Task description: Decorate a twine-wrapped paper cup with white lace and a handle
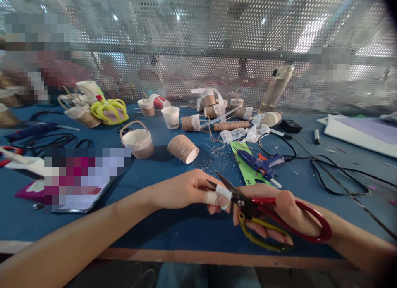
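The right hand (pixel 276 217) is wrapped around the scissors (pixel 248 203), thumb over the red loop and fingers through the yellow one below it. The scissors' long axis runs from those handles at the lower right up and to the left, and the dark blades stand slightly parted with their tips over the left hand (pixel 182 193). The left hand's thumb and fingertips are pressed together on a white scrap (pixel 223 193), held right against the blades near the pivot; whether the scrap sits between the blades or just beside them cannot be told. A pale wrap circles one left finger next to it. Both hands hover low over the near edge of the blue table (pixel 173 232), touching each other.

Beyond the blade tips lie a green strip (pixel 248 178) and a blue glue gun (pixel 260 163), near but apart from the hands. A twine-wrapped cup (pixel 182 148) and a small basket (pixel 138 142) stand farther back to the left, and a black cable (pixel 328 176) loops off right. Nothing lies between the hands.
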